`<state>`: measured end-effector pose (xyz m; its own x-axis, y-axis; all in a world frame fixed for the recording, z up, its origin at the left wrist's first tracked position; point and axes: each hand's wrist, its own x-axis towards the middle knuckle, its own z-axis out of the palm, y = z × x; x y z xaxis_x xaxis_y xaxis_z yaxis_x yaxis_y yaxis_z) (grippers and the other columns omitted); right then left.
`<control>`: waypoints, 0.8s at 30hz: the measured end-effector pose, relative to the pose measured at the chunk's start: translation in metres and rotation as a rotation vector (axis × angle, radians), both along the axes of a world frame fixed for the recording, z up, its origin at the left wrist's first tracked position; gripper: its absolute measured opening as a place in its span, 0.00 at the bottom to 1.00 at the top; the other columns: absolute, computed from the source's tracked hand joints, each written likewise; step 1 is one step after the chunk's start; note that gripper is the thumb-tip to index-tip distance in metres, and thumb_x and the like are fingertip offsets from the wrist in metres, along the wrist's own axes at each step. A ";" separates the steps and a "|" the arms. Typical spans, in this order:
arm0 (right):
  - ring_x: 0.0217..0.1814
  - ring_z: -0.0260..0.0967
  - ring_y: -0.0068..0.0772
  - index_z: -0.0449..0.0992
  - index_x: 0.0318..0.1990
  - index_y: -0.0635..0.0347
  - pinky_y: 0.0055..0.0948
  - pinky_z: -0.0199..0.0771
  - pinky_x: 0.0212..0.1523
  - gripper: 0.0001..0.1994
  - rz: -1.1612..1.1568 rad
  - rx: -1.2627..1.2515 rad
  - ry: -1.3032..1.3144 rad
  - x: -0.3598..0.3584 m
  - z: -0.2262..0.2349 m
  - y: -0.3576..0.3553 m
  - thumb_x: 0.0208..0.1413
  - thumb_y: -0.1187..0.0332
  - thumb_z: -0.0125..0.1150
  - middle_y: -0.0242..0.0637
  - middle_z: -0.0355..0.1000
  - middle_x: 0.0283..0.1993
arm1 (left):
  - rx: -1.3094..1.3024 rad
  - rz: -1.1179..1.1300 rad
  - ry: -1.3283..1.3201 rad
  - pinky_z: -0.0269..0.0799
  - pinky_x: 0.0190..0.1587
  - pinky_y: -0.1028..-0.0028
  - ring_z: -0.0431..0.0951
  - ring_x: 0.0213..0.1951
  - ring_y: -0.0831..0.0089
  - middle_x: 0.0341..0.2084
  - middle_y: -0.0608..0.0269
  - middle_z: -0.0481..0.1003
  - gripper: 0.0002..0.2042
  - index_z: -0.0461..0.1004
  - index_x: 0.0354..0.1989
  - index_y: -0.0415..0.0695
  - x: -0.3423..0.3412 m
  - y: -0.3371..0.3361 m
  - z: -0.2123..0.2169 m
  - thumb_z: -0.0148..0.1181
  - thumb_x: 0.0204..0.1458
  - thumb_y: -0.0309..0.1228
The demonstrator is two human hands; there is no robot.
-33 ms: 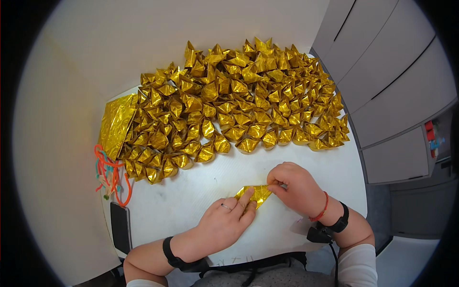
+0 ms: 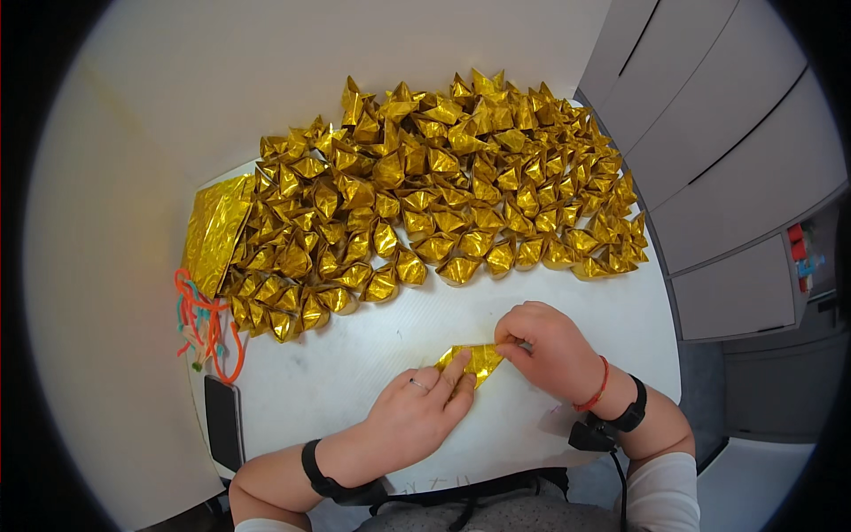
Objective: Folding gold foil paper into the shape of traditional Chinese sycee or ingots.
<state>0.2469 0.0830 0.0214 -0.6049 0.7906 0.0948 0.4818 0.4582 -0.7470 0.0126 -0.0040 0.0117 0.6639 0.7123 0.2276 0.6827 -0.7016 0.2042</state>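
Nothing is visibly shifting since the earlier frame. Our left hand is pressing the shiny gold foil paper over the white tabletop; whether it is also gripping, we cannot tell. Our right hand is pinching the paper's right corner. We are probably creasing cleanest by pressing firmly and pulling evenly. A black corded device is sitting below our right wrist; pointed gold foil pieces are crowding the far side.

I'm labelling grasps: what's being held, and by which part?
A folded gold foil paper: the right hand pinches its right corner; the left hand has fingers over its left side.
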 end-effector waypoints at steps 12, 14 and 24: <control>0.38 0.68 0.49 0.73 0.31 0.60 0.43 0.71 0.39 0.05 0.034 0.039 -0.003 0.000 -0.003 0.001 0.49 0.79 0.62 0.41 0.71 0.30 | 0.007 -0.001 -0.015 0.75 0.37 0.73 0.72 0.35 0.67 0.60 0.46 0.74 0.21 0.78 0.52 0.40 0.001 0.001 0.000 0.59 0.46 0.27; 0.38 0.68 0.49 0.73 0.31 0.60 0.43 0.71 0.39 0.05 0.039 0.042 0.003 0.000 -0.003 0.001 0.50 0.79 0.62 0.41 0.71 0.30 | 0.019 -0.001 -0.017 0.75 0.37 0.73 0.72 0.35 0.67 0.60 0.47 0.74 0.20 0.78 0.51 0.40 0.001 0.001 0.000 0.59 0.46 0.27; 0.38 0.72 0.52 0.74 0.36 0.60 0.45 0.74 0.39 0.03 0.030 -0.093 -0.048 0.003 0.004 -0.003 0.55 0.76 0.62 0.42 0.73 0.33 | 0.021 0.016 0.005 0.76 0.38 0.74 0.73 0.35 0.68 0.59 0.50 0.75 0.19 0.79 0.50 0.43 0.002 0.001 0.003 0.60 0.46 0.28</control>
